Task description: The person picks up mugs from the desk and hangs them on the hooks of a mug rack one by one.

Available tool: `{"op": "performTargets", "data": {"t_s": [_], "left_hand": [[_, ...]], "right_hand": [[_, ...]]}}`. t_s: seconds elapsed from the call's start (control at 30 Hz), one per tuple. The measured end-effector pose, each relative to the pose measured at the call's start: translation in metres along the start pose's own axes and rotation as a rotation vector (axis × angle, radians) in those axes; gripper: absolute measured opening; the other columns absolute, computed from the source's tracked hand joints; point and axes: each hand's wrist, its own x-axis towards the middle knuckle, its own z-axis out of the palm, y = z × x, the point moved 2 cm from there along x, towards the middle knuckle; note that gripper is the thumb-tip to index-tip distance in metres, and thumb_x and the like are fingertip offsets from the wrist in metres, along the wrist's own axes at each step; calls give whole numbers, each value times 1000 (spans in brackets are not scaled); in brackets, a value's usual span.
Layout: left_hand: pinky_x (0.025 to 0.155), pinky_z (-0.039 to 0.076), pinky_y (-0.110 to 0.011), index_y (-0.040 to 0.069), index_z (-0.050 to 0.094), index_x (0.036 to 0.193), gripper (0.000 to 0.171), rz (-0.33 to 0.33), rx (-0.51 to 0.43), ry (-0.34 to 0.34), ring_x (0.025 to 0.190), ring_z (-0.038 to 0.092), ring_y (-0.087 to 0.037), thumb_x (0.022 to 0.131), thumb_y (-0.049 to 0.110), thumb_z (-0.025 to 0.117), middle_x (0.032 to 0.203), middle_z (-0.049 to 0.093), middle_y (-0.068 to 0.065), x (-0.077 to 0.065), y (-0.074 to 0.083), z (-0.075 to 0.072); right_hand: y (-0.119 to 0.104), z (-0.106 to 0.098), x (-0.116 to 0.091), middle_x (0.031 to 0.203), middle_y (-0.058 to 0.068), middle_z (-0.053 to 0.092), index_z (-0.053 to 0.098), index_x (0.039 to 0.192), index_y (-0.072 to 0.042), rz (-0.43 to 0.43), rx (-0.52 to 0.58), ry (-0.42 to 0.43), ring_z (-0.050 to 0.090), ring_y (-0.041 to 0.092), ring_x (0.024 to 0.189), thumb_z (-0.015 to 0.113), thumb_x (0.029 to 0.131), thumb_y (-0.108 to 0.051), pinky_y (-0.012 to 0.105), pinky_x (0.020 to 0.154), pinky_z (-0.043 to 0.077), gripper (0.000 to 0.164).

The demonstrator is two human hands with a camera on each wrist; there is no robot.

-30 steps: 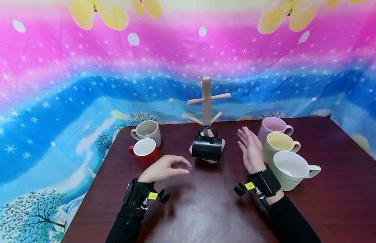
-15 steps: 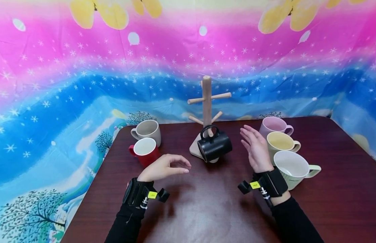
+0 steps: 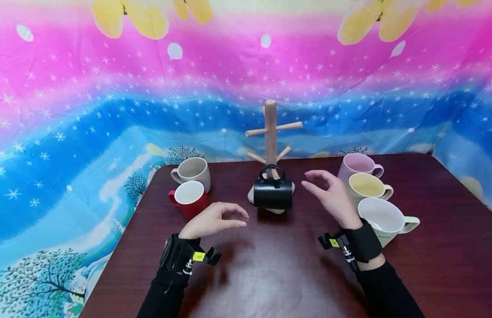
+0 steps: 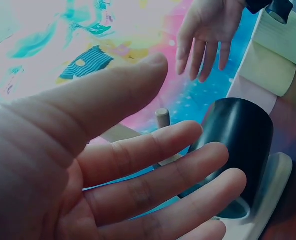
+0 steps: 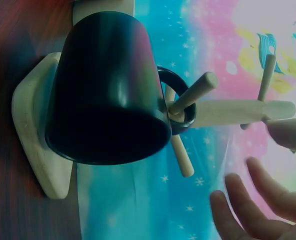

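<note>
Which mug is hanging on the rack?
The black mug, its handle looped over a peg of the wooden rack; the other five mugs stand upright on the table.

1 ea.: blk mug [image 3: 272, 195], red mug [image 3: 192, 201], grey mug [image 3: 197, 172], pink mug [image 3: 358, 164], yel. mug [image 3: 366, 186], lt.-green mug [image 3: 381, 216] (6 mugs tot.), wooden mug tree [image 3: 271, 143], table [image 3: 269, 269]. L hand [image 3: 215, 220] + R hand [image 3: 332, 195], i.e. 2; wrist cams [image 3: 212, 256] 2.

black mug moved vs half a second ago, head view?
Yes. Against the wooden mug stand, the black mug has swung toward picture left: then tilted out to the right, now hanging roughly level.
</note>
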Motion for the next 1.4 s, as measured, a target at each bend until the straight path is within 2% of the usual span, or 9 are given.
{"op": "performTargets", "data": {"t_s": [0.17,0.27,0.37,0.57,0.77,0.9,1.03,1.17,1.4], "left_hand": [[83,49,-24,24,65,103,21,-20,26,36,92,61,-3,85,33,65,96,67,10,-3,1,0],[83,49,-23,22,65,103,22,-39,62,71,91,62,-4,84,35,65,96,67,10,-5,2,1],[82,50,-23,19,66,103,26,-57,102,94,91,63,-6,84,36,65,97,68,7,-6,3,1],[79,50,-23,14,66,102,28,-81,179,139,89,63,-9,84,36,65,96,68,4,-6,3,0],[78,50,-23,14,67,100,27,-80,230,166,87,64,-8,84,36,65,94,68,5,-6,2,-5],[76,50,-26,14,67,98,26,-136,292,215,84,64,-9,83,35,66,90,68,5,-5,4,-9],[67,48,-26,12,67,94,27,-238,442,286,75,61,-10,80,35,69,82,67,4,-5,3,-8],[58,44,-25,11,67,92,29,-345,547,286,65,55,-11,77,35,72,74,64,2,-4,-2,-6],[57,43,-26,11,67,92,31,-351,577,263,64,55,-12,77,38,72,72,64,1,1,-3,-4]], "right_hand": [[-6,0,-7,111,17,64,61,113,-3,-88,-361,-85,58,32,103,64,86,-32,46,86,46,40],[-9,0,-13,105,19,66,62,111,0,-97,-526,-129,62,32,93,66,84,-32,47,79,49,42],[-11,-1,-15,99,19,67,62,109,1,-73,-602,-166,63,30,83,67,82,-34,43,69,51,45],[-11,-2,-18,96,17,68,62,110,1,-10,-642,-236,62,24,75,67,80,-40,35,59,50,51],[-12,-8,-18,89,14,68,61,111,0,16,-634,-235,61,22,74,67,81,-39,31,56,47,50],[-12,-10,-17,87,13,68,61,111,1,19,-636,-230,60,21,73,67,80,-39,29,55,45,50],[-11,-10,-17,85,12,68,61,110,1,19,-645,-225,59,19,70,67,80,-41,28,54,44,52],[-9,-8,-17,84,11,67,61,110,1,18,-647,-231,59,19,70,68,79,-40,29,54,45,52],[-8,-9,-13,84,12,69,64,106,-2,-62,-622,-124,61,21,70,70,80,-33,29,56,47,41]]}}
